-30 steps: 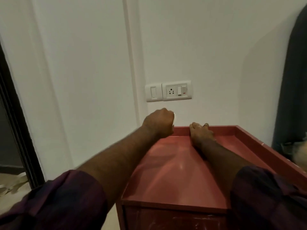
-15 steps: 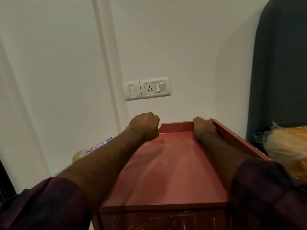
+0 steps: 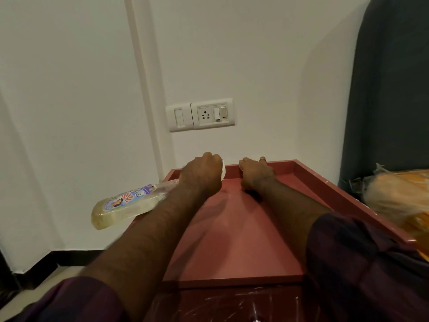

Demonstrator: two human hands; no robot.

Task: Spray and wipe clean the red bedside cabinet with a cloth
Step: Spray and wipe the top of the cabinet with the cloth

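The red bedside cabinet point(image 3: 232, 240) stands against the white wall, its flat top framed by a raised rim. My left hand point(image 3: 202, 175) is at the back left corner, shut on a spray bottle point(image 3: 125, 203). The bottle's pale, labelled body sticks out to the left under my forearm, and its white nozzle shows past my knuckles. My right hand point(image 3: 255, 174) presses against the back rim with curled fingers. Only a small pale edge of the cloth point(image 3: 241, 168) shows under the fingertips; the rest is hidden.
A switch and socket plate point(image 3: 200, 115) sits on the wall above the cabinet. A dark grey headboard point(image 3: 390, 89) and an orange and cream bundle point(image 3: 399, 201) lie to the right. Floor and black skirting point(image 3: 58, 256) are at the left.
My right hand has slid left along the back rim from the right corner. My left hand stays at the back left, and more of the bottle now shows beneath my forearm.
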